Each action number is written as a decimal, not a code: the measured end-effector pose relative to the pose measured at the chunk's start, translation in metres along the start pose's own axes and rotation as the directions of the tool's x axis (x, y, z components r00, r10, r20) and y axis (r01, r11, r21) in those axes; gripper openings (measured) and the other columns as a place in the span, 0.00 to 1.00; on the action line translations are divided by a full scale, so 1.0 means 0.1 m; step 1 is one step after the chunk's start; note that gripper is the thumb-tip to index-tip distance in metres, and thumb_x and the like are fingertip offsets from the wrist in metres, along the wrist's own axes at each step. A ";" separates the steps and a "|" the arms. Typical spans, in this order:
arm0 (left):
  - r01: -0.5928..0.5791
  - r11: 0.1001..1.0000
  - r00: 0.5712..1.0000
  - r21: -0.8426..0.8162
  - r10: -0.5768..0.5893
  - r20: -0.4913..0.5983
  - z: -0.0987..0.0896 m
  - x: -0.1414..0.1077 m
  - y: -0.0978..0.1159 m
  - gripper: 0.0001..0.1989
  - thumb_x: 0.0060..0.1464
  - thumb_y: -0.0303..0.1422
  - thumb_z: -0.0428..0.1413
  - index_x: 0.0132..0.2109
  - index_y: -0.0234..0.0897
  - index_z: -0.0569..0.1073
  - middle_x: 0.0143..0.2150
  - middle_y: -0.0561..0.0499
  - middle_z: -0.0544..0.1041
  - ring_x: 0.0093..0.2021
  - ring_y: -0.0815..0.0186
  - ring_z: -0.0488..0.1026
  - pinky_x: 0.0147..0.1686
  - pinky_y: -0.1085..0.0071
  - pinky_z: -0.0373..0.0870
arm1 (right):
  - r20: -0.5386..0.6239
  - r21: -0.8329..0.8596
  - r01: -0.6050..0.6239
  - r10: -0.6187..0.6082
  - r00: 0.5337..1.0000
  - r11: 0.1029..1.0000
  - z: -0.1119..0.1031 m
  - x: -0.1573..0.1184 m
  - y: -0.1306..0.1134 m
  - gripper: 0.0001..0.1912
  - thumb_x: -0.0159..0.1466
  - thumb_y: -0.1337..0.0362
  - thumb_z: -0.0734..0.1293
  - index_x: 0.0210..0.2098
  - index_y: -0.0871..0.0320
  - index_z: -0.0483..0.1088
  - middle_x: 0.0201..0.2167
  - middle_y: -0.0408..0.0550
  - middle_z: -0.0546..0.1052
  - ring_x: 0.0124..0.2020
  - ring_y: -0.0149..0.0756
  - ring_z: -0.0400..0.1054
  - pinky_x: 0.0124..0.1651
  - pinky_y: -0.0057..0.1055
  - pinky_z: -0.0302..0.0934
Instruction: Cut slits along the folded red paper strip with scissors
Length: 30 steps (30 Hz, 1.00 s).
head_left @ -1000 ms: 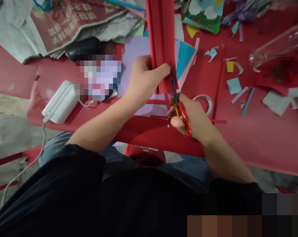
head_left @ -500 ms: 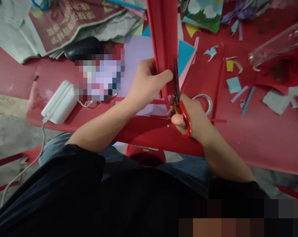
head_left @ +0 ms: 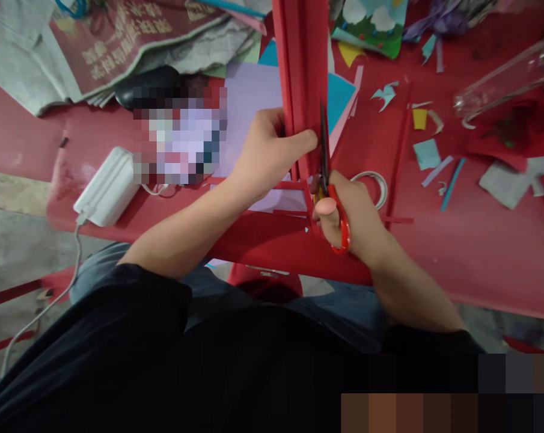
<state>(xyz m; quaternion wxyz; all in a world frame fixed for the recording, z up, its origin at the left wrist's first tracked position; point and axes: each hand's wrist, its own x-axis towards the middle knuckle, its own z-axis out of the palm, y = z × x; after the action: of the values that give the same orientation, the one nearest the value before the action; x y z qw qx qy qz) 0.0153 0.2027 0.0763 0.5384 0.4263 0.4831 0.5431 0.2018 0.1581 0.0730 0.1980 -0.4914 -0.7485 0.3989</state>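
A long folded strip of red paper (head_left: 303,72) stretches from the top edge down to the middle of the view. My left hand (head_left: 272,144) grips its lower part, with the thumb lying across the front. Red-handled scissors (head_left: 342,231) are in my right hand (head_left: 355,210), thumb through one loop. The dark blades point up along the strip's right edge, close to my left thumb; how far apart they are is hard to tell. Purple paper (head_left: 249,90) and blue paper (head_left: 341,99) lie beneath the strip.
On the red table (head_left: 465,258) lie a white power bank (head_left: 107,186) with a cable, a dark rounded case (head_left: 149,86), a tape roll (head_left: 380,189), a clear bottle (head_left: 501,78), several paper scraps and a printed cloth (head_left: 113,42) at the upper left.
The red strip has shifted slightly to the right. My right thumb and the scissor handle have moved a little, and the blades sit slightly further right. My left hand keeps its grip.
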 end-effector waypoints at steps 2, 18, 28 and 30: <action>-0.003 1.000 1.000 -0.012 0.003 0.007 0.00 0.00 0.00 0.12 0.53 0.20 0.58 0.27 0.40 0.72 0.27 0.55 0.68 0.31 0.71 0.62 0.31 0.69 0.61 | -0.013 -0.012 0.000 0.000 1.000 1.000 0.01 0.00 0.00 0.46 0.66 0.16 0.55 0.48 0.52 0.74 0.28 0.49 0.75 0.27 0.45 0.70 0.33 0.42 0.62; 0.006 0.999 0.998 -0.047 -0.002 0.069 -0.09 0.09 -0.12 0.12 0.56 0.20 0.59 0.29 0.40 0.73 0.29 0.54 0.68 0.31 0.70 0.66 0.32 0.68 0.64 | -0.051 -0.012 -0.058 0.058 0.997 0.998 0.08 0.03 0.02 0.48 0.60 0.13 0.54 0.43 0.52 0.68 0.27 0.48 0.77 0.25 0.44 0.73 0.32 0.40 0.63; 0.159 0.985 0.980 -0.068 -0.150 0.131 -0.11 0.11 -0.09 0.08 0.60 0.25 0.63 0.33 0.38 0.74 0.30 0.53 0.72 0.31 0.69 0.71 0.34 0.67 0.71 | -0.066 0.056 0.007 -0.004 0.998 0.998 0.10 0.02 0.05 0.45 0.61 0.15 0.62 0.44 0.52 0.70 0.32 0.54 0.85 0.33 0.52 0.83 0.37 0.44 0.71; 0.180 0.982 0.975 -0.059 -0.170 0.144 -0.10 0.11 -0.07 0.07 0.60 0.25 0.62 0.34 0.38 0.75 0.30 0.52 0.74 0.31 0.69 0.71 0.33 0.67 0.71 | -0.071 0.071 0.015 -0.010 0.997 0.997 0.12 0.02 0.08 0.48 0.59 0.14 0.62 0.46 0.53 0.71 0.34 0.56 0.86 0.36 0.55 0.84 0.38 0.45 0.73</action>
<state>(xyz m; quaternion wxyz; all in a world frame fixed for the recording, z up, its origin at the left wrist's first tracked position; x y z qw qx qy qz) 0.0058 0.2127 0.0666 0.6313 0.3990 0.4606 0.4797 0.1973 0.1565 0.0588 0.2441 -0.4930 -0.7294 0.4067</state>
